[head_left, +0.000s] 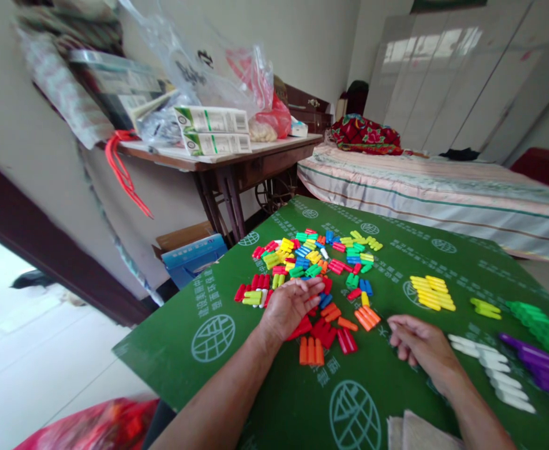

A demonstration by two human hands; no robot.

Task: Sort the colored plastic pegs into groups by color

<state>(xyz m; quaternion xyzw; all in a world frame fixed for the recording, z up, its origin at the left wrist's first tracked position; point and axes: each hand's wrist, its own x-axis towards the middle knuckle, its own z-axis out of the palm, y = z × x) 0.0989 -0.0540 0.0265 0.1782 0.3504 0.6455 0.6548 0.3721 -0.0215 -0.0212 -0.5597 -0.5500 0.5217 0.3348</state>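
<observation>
Forearms | left hand: grip spread over red pieces | right hand: curled, cannot tell grip | tabletop between

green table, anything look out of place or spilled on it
Nothing looks clearly spilled or damaged. What stands out is the mixed-colour heap around the left hand: its pieces lie at all angles, colours jumbled, unlike the yellow group and the stepped white row near the right hand, each of one colour.
</observation>
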